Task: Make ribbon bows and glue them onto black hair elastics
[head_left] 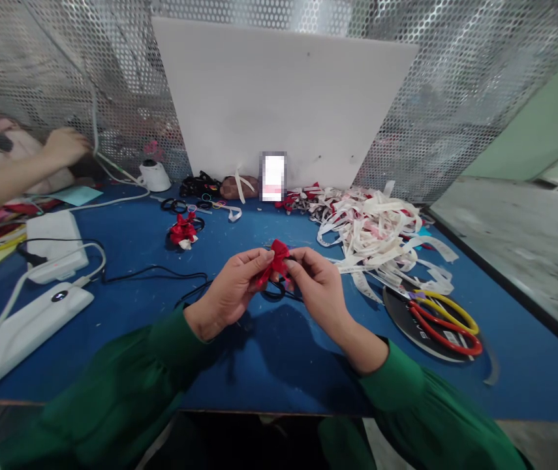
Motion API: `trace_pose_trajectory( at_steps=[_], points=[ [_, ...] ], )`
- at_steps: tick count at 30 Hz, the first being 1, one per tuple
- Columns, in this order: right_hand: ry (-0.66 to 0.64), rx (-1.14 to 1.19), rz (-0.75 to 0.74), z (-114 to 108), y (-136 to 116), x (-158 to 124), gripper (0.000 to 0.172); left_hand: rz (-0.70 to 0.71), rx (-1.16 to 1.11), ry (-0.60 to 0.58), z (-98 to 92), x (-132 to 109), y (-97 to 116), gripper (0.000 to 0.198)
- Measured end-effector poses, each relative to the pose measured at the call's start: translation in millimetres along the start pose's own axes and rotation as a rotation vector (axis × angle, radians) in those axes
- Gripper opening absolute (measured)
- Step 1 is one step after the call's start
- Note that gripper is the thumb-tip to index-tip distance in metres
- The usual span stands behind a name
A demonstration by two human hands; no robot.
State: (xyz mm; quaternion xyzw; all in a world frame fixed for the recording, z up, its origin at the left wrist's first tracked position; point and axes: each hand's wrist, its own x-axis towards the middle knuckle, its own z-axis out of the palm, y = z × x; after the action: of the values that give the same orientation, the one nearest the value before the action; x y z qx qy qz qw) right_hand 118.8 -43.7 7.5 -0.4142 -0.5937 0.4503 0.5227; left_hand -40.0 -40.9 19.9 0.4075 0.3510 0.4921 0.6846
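Pinching a red ribbon bow [279,256] between two hands

The left hand [232,284] lays its thumb against the bow's left side, the fingers curled behind; thumb and fingers close down to the thickness of the fabric. The right hand [320,284] presses thumb and forefinger together at the bow's right edge, the other fingers bent; the exact contact is partly hidden. The bow is held above the middle of the blue table [269,378], with black cord [273,295] just below it. Left of the hands lies a red-and-white bow [183,230]; to the right, a heap of white ribbon strips [371,228] and, nearer, scissors [420,320] with yellow and red handles, resting on a black disc [399,316]. Another person's hand [66,145] appears at far left.
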Motion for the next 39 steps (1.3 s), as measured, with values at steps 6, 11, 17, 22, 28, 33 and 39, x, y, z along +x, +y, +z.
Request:
trace_pose_trajectory(
  at_steps=[6,11,17,22,28,33,39],
  points=[
    [0.036,-0.014,-0.040,-0.5,-1.5,-1.1,0.016,-0.039,-0.103,0.015,3.9,1.1,1.9,0.039],
    [0.038,-0.027,-0.029,-0.2,-1.5,-0.2,0.015,-0.036,-0.044,0.039,1.5,1.0,0.0,0.034],
    [0.037,-0.056,-0.042,1.5,-3.9,-1.3,0.010,-0.009,-0.005,0.028,-0.6,0.9,0.1,0.041],
    [0.029,-0.049,-0.038,0.9,-4.2,-2.0,0.011,-0.012,-0.021,0.027,0.9,0.1,0.2,0.038],
    [0.032,-0.048,-0.039,0.8,-3.4,-1.7,0.011,-0.035,-0.054,0.017,1.5,0.5,-0.6,0.039],
    [0.032,-0.079,-0.050,1.3,-3.1,-1.8,0.009,0.005,0.052,0.007,0.5,0.2,-0.9,0.042],
    [0.028,0.025,-0.026,1.1,-1.9,-0.7,0.013,0.029,0.112,-0.001,2.7,-1.7,-1.3,0.050]
  ],
)
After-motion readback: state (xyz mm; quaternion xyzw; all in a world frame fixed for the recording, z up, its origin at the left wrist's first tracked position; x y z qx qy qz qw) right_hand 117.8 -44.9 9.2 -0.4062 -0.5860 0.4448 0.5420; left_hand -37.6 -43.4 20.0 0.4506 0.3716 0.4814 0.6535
